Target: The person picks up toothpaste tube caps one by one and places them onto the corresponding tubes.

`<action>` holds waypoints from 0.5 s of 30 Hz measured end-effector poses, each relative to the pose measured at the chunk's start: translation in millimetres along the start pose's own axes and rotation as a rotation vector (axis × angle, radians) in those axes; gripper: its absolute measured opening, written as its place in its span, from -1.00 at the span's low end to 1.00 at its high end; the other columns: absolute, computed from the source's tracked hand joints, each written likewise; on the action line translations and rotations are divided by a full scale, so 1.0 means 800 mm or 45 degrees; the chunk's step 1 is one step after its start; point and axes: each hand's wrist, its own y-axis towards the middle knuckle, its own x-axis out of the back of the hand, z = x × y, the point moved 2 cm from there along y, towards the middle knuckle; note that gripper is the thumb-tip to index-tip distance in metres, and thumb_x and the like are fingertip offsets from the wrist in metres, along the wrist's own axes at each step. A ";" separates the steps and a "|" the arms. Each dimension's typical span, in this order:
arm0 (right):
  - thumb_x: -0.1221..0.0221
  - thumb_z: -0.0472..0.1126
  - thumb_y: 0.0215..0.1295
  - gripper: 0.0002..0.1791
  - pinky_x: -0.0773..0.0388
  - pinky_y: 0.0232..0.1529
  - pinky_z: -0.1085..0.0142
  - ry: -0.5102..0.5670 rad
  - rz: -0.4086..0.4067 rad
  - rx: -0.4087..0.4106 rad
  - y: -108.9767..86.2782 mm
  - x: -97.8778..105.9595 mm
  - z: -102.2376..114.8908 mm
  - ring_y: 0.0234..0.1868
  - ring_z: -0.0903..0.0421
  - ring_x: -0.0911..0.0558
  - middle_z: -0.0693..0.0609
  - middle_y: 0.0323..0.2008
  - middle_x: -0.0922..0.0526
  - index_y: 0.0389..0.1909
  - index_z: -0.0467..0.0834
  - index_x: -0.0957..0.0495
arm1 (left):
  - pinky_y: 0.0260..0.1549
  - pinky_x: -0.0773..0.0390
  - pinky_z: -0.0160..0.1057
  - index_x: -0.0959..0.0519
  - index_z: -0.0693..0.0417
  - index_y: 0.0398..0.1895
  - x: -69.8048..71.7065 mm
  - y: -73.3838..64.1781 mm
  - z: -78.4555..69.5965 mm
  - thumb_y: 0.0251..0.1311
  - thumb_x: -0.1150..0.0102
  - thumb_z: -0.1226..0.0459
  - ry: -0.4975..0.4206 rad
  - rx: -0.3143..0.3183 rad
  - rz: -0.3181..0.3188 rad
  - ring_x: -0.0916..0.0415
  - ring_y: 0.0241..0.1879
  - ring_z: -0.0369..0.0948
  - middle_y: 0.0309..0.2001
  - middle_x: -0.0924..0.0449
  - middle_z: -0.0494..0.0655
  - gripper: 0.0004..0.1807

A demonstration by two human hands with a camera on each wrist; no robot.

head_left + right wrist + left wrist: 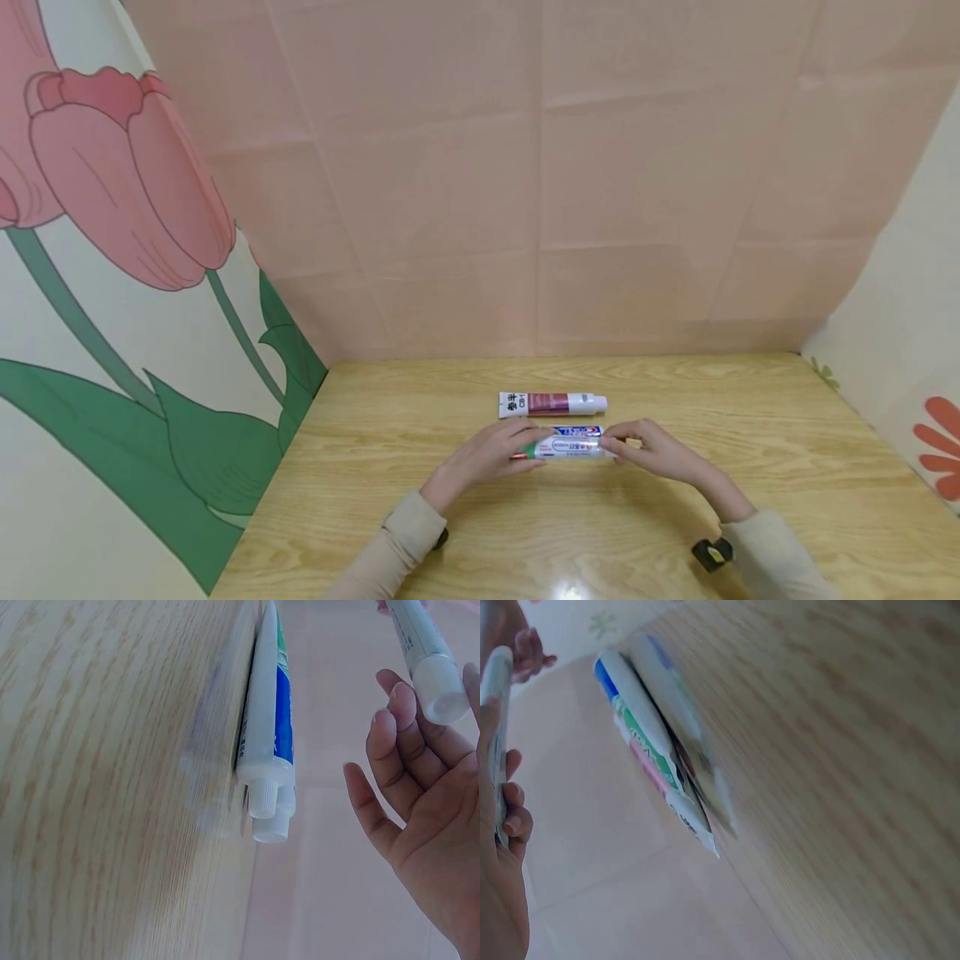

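A white toothpaste tube with a green and red end is held level above the table. My left hand grips it round its left end, thumb on the near side. At the white cap, on the tube's right end, are the thumb and forefinger of my right hand; its other fingers are loosely curled. Behind the held tube lies a blue and white toothpaste tube, partly hidden in the head view. Farther back lies a purple and white toothpaste tube, cap to the right.
The wooden table has a glossy surface that mirrors the tubes. A pink cloth hangs along its back edge. On the left stands a wall panel painted with tulips; a pale panel with red petals is on the right.
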 end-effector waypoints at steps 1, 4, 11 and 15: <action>0.01 -0.24 0.39 -0.81 -0.63 -0.40 0.24 0.004 -0.004 0.000 0.000 0.000 0.000 -0.38 0.03 -0.64 -0.03 -0.32 -0.68 -0.26 -0.08 -0.60 | 0.01 -0.40 -0.55 -0.41 0.04 0.20 0.000 0.000 0.000 0.21 -0.12 0.04 -0.005 0.001 -0.003 -0.41 -0.03 -0.35 0.01 -0.51 -0.18 -0.48; 0.01 -0.24 0.39 -0.82 -0.62 -0.36 0.27 -0.027 -0.027 0.003 0.001 -0.001 0.001 -0.33 0.13 -0.63 0.09 -0.30 -0.66 -0.23 -0.01 -0.58 | -0.01 -0.40 -0.55 -0.42 0.05 0.19 0.000 0.000 0.001 0.21 -0.12 0.04 -0.008 -0.006 -0.016 -0.41 -0.04 -0.35 0.00 -0.51 -0.17 -0.49; -0.03 -0.22 0.36 -0.77 -0.52 -0.30 0.38 -0.168 -0.110 0.044 0.004 0.000 0.002 -0.23 0.31 -0.54 0.15 -0.16 -0.64 -0.04 -0.04 -0.56 | -0.08 -0.42 -0.57 -0.44 0.08 0.17 0.000 0.001 0.001 0.18 -0.17 0.06 0.005 -0.019 -0.053 -0.41 -0.09 -0.36 -0.02 -0.52 -0.16 -0.48; -0.11 -0.20 0.30 -0.70 -0.55 -0.24 0.30 -0.157 -0.133 0.057 0.004 0.000 0.004 -0.24 0.27 -0.55 0.21 -0.16 -0.62 0.05 -0.06 -0.51 | -0.13 -0.42 -0.60 -0.43 0.06 0.19 0.002 0.000 0.002 0.18 -0.17 0.06 -0.019 0.011 -0.055 -0.40 -0.11 -0.37 -0.02 -0.50 -0.15 -0.47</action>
